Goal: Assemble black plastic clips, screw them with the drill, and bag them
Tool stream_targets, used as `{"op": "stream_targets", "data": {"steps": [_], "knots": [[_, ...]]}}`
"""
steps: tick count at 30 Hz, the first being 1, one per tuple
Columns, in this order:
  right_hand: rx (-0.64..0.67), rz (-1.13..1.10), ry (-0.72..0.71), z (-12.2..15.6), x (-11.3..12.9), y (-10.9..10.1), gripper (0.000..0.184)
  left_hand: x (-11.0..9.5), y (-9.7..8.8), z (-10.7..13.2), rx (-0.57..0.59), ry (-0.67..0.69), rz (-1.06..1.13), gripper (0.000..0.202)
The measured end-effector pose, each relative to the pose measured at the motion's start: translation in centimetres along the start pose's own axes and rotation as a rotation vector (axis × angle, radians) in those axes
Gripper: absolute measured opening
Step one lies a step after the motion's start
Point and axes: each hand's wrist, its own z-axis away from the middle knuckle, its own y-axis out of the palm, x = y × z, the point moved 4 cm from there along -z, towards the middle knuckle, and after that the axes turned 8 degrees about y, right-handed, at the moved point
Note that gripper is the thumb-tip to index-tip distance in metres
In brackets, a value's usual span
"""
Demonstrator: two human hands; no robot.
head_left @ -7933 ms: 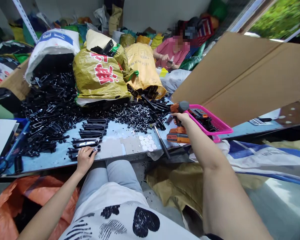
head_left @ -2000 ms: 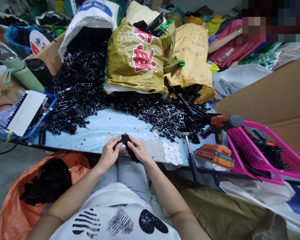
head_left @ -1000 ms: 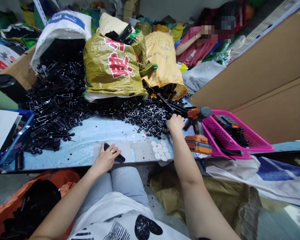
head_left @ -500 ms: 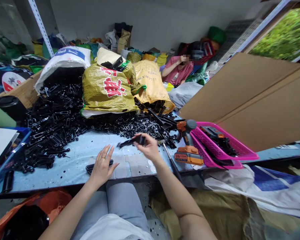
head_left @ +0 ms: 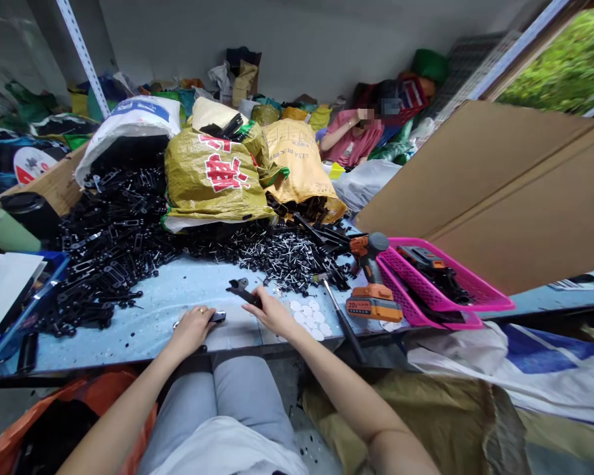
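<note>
My right hand [head_left: 274, 313] is closed around the lower end of a black part [head_left: 239, 288], whose forked end points up and to the left above the table. My left hand [head_left: 193, 331] is closed over a dark elongated part [head_left: 218, 316] at the table's near edge; only the shiny rounded end shows past my fingers, the rest is hidden. To the right of my right hand lie several white discs [head_left: 311, 318]. Beside them a hammer [head_left: 344, 323] rests with its handle over the near edge.
An orange and grey cordless drill [head_left: 373, 284] stands before pink baskets [head_left: 495, 305]. Heaps of black parts [head_left: 113, 231] and small screws [head_left: 287, 257] spill from sacks [head_left: 218, 178]. Cardboard [head_left: 495, 198] leans at right. A person in pink [head_left: 351, 142] sits beyond the table.
My right hand has come down and left with the black part, uncovering the white discs. My left hand has lowered onto the dark elongated part and its fingers have closed.
</note>
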Motion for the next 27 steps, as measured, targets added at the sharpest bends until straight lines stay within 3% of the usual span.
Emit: {"op": "stream_targets", "data": {"steps": [3,5,11,15,19,24,27], "knots": [[0.261,0.356,-0.243,0.9,0.0,0.5,0.032,0.2,-0.1,-0.2,0.053,0.022,0.015,0.03],[0.322,0.516,-0.342,1.2,-0.1,1.6,0.034,-0.1,-0.2,-0.3,0.074,0.033,0.028,0.035],[0.303,0.657,-0.33,0.8,-0.6,4.3,0.038,-0.6,-0.7,-1.0,0.157,0.024,0.054,0.042],[0.304,0.668,-0.287,0.9,-0.5,4.7,0.04,-1.1,-1.0,-1.4,0.158,0.04,0.045,0.049],[0.247,0.716,-0.29,1.4,0.2,4.1,0.041,-1.8,-0.7,-1.2,0.093,0.055,0.005,0.063],[0.192,0.723,-0.328,1.7,1.8,3.3,0.04,-1.6,-0.1,-0.5,-0.011,0.036,0.033,0.042],[0.18,0.694,-0.353,1.2,2.5,2.8,0.038,-1.5,-0.2,0.1,-0.072,0.064,0.032,0.04]]}}
